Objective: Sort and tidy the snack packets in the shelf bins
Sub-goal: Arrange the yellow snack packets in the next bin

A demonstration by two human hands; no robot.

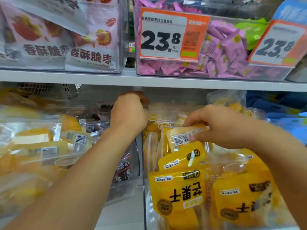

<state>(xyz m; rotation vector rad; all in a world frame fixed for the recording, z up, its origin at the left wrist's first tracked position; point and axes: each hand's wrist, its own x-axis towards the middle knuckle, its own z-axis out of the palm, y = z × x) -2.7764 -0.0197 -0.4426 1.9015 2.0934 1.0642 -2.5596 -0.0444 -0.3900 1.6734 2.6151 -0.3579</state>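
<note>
- A pale yellow snack packet (184, 136) with a barcode sat at centre right of the frame, pinched between thumb and fingers of the right hand (221, 125) above the bin of yellow mango packets (179, 190).
- The left hand (128, 113), at centre, was curled over something dark at the back of the neighbouring bin (123, 176); what it held could not be told.
- Judged best: slide the packet upright behind the matching yellow ones, label forward.
- Above, the shelf (99, 77) carried pink sweets and a price tag (169, 35).

shop | orange price tag (172, 34) (23.8) on clear bin (216, 70) | shelf (116, 78)
</note>
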